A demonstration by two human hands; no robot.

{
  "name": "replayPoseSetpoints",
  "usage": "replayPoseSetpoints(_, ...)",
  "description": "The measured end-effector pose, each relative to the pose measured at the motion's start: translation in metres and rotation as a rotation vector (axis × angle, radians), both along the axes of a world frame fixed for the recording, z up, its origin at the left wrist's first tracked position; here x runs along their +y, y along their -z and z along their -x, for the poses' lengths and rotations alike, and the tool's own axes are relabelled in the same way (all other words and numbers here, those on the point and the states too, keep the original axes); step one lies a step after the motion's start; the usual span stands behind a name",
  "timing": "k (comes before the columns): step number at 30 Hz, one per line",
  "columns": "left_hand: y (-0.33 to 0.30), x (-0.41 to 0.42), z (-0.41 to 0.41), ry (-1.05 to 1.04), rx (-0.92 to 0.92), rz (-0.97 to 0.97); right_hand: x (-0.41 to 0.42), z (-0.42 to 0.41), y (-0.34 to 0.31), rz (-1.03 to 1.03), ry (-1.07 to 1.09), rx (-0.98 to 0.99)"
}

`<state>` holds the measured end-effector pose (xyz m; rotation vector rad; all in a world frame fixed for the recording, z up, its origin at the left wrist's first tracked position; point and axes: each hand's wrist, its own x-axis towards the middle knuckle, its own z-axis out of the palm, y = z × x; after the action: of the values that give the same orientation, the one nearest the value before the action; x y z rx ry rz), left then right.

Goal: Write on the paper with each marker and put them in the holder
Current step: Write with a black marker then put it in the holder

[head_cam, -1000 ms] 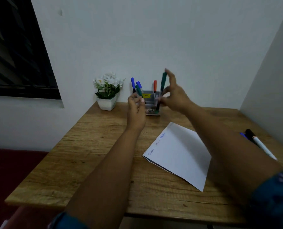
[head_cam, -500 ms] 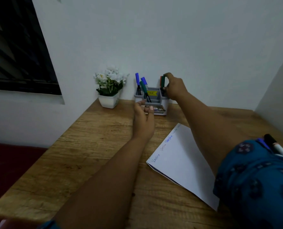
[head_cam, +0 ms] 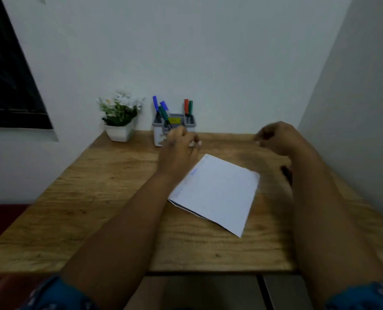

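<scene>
while blurred, left hand (head_cam: 179,145) seemingly touches holder (head_cam: 174,128).

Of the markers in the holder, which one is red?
The red marker in the holder's right side, next to a green one. The left-side markers are blue and green.

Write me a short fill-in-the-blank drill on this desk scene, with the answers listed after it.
1. The holder stands at the back of the wooden table, and the marker right beside the red marker in it is ____.
2. The flower pot sits to the ____ of the holder.
3. The sheet of paper lies between the left hand and the ____ hand.

Missing words: green; left; right
</scene>
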<state>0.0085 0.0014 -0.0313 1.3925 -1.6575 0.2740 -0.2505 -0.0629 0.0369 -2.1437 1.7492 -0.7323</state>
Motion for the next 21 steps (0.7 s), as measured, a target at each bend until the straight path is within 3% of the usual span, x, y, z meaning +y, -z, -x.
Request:
replayPoseSetpoints(6, -0.004, 0.015, 0.046, 0.052, 0.14, -0.024, 0.032, 0.062, 0.045, -0.085, 0.323, -0.004)
replayPoseSetpoints(10, 0.004, 0.019, 0.053, 0.037, 0.235, -0.074, 0.03, 0.057, 0.056, -0.119, 0.363, -0.005)
replayPoseSetpoints(15, 0.009, 0.014, 0.044, 0.039, 0.257, -0.095, 0.029, 0.042, 0.054, -0.137, 0.319, 0.146)
replayPoseSetpoints(19, 0.009, 0.009, 0.045, 0.083, 0.307, -0.162, 0.036, 0.009, 0.056, 0.036, 0.085, -0.172)
replayPoseSetpoints(21, 0.007, 0.006, 0.049, 0.108, 0.368, -0.188, 0.044, -0.016, 0.051, 0.008, -0.085, -0.454)
